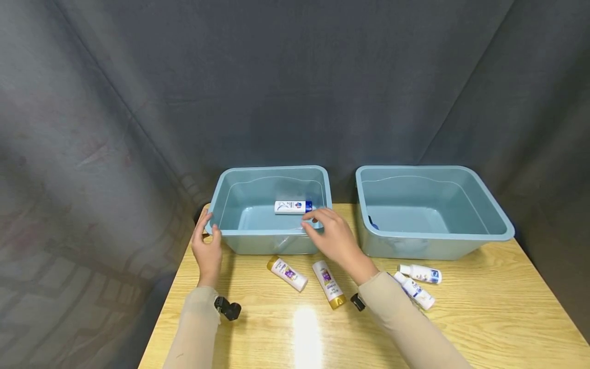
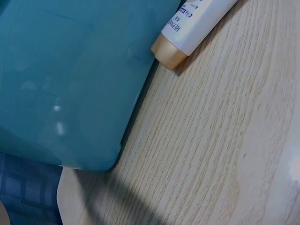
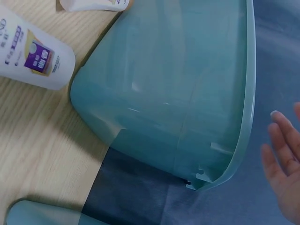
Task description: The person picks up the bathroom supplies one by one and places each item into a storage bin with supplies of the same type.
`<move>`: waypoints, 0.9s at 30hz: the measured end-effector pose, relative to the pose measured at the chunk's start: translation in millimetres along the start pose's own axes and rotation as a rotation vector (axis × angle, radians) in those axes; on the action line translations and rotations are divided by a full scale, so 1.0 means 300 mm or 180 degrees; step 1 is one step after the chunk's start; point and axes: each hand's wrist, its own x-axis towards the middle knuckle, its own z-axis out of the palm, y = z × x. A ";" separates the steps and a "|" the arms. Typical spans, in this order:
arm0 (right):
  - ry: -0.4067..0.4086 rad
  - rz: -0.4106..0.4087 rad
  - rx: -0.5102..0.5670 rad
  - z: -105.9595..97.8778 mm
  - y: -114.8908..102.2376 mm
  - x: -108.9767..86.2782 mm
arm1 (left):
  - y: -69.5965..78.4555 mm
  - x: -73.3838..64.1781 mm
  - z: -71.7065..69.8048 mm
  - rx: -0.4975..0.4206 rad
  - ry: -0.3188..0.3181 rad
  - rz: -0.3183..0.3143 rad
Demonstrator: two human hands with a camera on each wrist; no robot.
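My left hand (image 1: 207,251) is at the front left corner of the left blue bin (image 1: 272,233), its fingers and thumb spread against the rim. Over that bin's front right corner hovers my right hand (image 1: 335,239), fingers bent and nothing seen between them. The right wrist view shows the right hand (image 3: 283,164) with loose, parted fingers beyond the rim. Inside the left bin lies a white bottle with a blue cap (image 1: 290,207). Two gold-capped bottles, one (image 1: 288,273) close to the bin and another (image 1: 328,284) to its right, lie on the table.
A second blue bin (image 1: 435,236) stands to the right, with a dark blue item (image 1: 373,224) mostly hidden behind its front left wall. Before it lie two white bottles, one (image 1: 420,273) behind the other (image 1: 415,291). A grey curtain (image 1: 295,92) hangs behind the wooden table (image 1: 258,328).
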 end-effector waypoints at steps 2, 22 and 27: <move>0.0066 -0.0069 0.0027 -0.003 -0.004 -0.011 | -0.001 0.003 -0.001 0.0025 0.0007 0.0006; 0.0604 -0.0360 0.0344 0.004 -0.006 -0.152 | 0.137 -0.026 -0.004 -0.0057 -0.0031 0.0040; 0.0708 -0.0367 0.0451 0.033 0.010 -0.201 | 0.141 -0.025 -0.005 -0.0109 -0.0017 0.0014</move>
